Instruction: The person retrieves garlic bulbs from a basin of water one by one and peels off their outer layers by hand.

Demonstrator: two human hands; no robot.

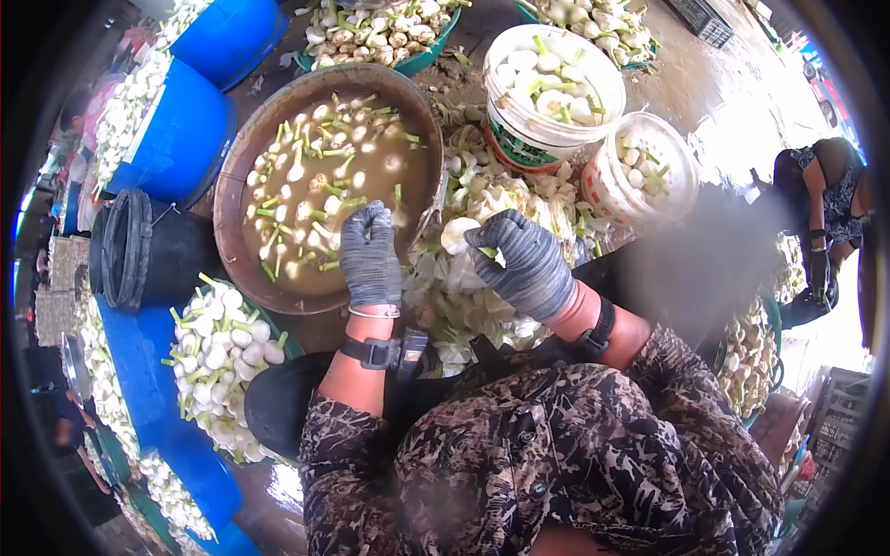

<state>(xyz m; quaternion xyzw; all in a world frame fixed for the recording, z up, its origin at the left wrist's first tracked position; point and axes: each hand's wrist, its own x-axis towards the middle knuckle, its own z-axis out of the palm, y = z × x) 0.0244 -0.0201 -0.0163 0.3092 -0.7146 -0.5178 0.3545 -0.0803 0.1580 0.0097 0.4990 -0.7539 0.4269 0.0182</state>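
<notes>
My right hand (525,266), in a grey glove, is closed around the stem of a white garlic bulb (458,235). The bulb sticks out to the left of the fingers, above a heap of peeled skins (487,199). My left hand (370,257), gloved too, is curled into a fist over the right rim of a wide basin (230,243). Whatever that fist may hold is hidden. In the basin's murky water float many garlic bulbs (295,172) with short green stems.
A white bucket of peeled garlic (547,139) stands ahead, beside a smaller white bucket (603,185). Garlic bulbs (227,347) are piled at left near a black bucket (153,250) and blue tubs (176,139). Another person (820,199) bends at far right.
</notes>
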